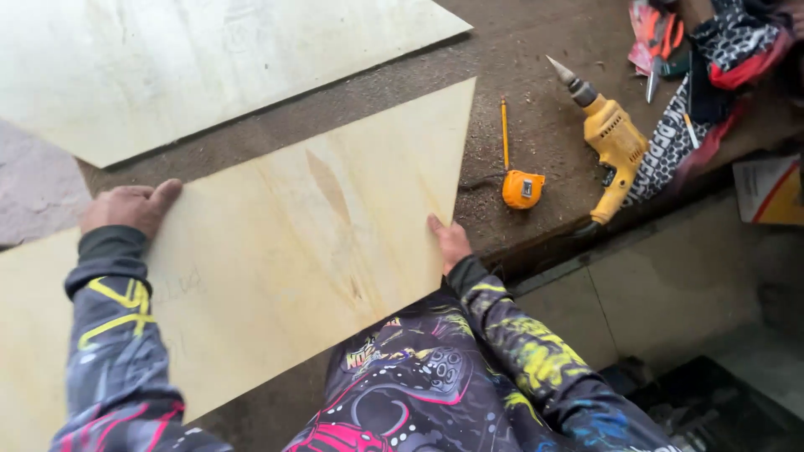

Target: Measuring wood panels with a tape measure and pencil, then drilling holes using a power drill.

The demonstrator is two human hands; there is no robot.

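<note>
Left hand (130, 206), right hand (450, 241), gripping plywood sheet (285, 251) edges

Dusty brown desk (536, 50) carrying two pale plywood sheets (276, 243) (167, 59), a pencil (504, 130), orange tape measure (523, 188), yellow drill (610, 142) and patterned cloth (712, 75).

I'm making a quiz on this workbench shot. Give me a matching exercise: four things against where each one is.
1. tape measure
2. drill
3. left hand
4. right hand

a. on the plywood sheet's far left edge
b. just right of the tape measure
c. at the sheet's right edge
d. below the pencil

Pairs: 1-d, 2-b, 3-a, 4-c
</note>
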